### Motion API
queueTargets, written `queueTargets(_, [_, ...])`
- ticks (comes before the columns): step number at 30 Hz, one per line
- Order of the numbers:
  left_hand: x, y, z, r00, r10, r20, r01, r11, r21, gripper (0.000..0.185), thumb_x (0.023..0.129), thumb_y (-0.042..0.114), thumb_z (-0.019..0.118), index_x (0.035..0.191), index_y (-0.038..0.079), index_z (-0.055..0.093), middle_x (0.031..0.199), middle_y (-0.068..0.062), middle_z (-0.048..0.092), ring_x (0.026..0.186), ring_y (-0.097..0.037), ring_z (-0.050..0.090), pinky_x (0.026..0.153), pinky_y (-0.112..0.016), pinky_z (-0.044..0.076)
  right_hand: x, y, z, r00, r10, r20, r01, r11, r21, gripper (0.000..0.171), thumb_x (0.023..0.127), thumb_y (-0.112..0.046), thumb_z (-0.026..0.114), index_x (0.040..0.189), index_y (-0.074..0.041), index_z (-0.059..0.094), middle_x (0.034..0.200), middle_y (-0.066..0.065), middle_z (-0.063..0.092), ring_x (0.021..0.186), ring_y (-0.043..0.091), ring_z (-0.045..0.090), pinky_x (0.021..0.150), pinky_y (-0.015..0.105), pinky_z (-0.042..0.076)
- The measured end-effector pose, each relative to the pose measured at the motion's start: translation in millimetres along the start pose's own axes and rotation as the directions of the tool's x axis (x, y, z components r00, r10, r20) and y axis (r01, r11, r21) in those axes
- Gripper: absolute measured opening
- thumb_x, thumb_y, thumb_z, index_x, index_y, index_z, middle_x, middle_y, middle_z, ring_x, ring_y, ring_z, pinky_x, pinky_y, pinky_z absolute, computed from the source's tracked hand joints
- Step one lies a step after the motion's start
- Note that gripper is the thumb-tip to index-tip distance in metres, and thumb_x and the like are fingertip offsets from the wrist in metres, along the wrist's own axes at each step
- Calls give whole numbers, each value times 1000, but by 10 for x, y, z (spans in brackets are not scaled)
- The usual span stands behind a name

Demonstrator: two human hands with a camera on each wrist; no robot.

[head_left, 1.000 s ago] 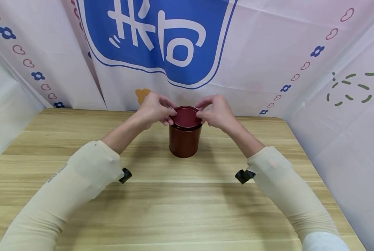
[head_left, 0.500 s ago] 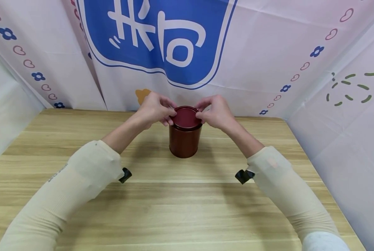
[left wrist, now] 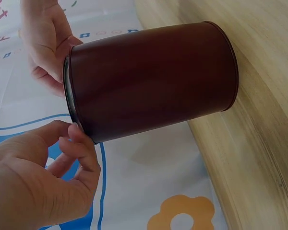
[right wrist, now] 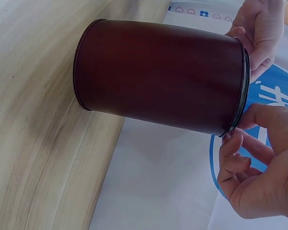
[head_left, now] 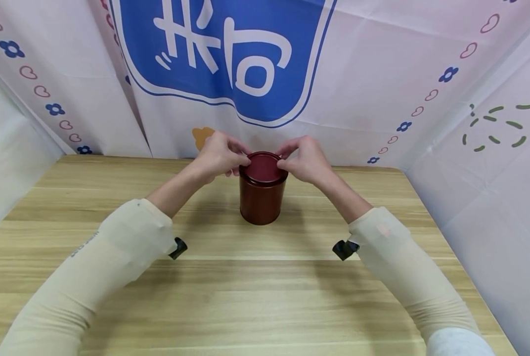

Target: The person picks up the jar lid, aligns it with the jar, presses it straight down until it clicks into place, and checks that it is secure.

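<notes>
One dark red tin (head_left: 262,198) stands upright on the wooden table (head_left: 229,291), out toward twelve o'clock from the person and near the far edge, with its round lid (head_left: 263,167) seated on top. The left hand (head_left: 218,155) is at the lid's nine o'clock side, the right hand (head_left: 306,160) at its three o'clock side. Both have their fingers curled, thumb and fingertips pinching the lid's rim from opposite sides; the palms stay clear of the can, and nothing else is held.

As I see it, the risk lies in how small that hold is. The rim is thin and looks smooth, so the fingertips (left wrist: 77,132) could slide off it if the lid sits tight. Nothing steadies the body of the tin: neither hand is on its wall, so an uneven pull, harder on one side than the other, could tip it over or drag it along the boards. A lid that gives way all at once might jump out of the fingers. If it lifts crooked it may jam in the mouth. I cannot tell whether anything is inside; if there is, a tip would spill it.

The count: one tin, one lid, two hands, two cream sleeves (head_left: 113,257), one table. Behind it hangs one printed backdrop (head_left: 380,74) with a big blue emblem, and there are two small black mounts (head_left: 177,248) at the wrists
</notes>
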State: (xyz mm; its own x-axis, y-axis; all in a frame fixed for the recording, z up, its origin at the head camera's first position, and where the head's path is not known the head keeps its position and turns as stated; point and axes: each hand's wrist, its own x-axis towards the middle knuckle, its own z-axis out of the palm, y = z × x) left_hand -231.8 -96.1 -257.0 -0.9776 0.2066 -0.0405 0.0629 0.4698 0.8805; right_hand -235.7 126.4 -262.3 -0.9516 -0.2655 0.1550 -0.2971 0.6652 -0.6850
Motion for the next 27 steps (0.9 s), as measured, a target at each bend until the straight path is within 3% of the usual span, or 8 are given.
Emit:
queueTargets(9, [27, -75, 12, 999, 25, -22, -24, 999, 45, 14, 89, 2, 78, 103, 0, 79, 71, -5, 70, 54, -19, 59, 48, -22, 44, 4, 23, 32, 1000, 12, -6, -12, 1000, -6, 18, 86, -9, 73, 102, -5, 81, 97, 12, 72, 97, 25, 60, 69, 31, 50])
queueTargets(16, [40, -105, 13, 999, 26, -23, -26, 999, 36, 16, 88, 2, 78, 104, -2, 78, 76, -6, 72, 55, -15, 59, 48, -22, 44, -13, 36, 30, 1000, 24, 12, -24, 1000, 5, 18, 88, -9, 73, 104, -5, 80, 101, 12, 70, 82, 24, 60, 61, 30, 50])
queueTargets(27, [43, -128, 18, 999, 29, -25, -28, 999, 42, 17, 89, 3, 78, 105, 1, 79, 78, -5, 72, 58, -19, 62, 47, -22, 42, -18, 65, 45, 1000, 15, 20, -15, 1000, 4, 17, 90, -8, 73, 105, -4, 80, 100, 13, 72, 80, 23, 61, 59, 28, 49])
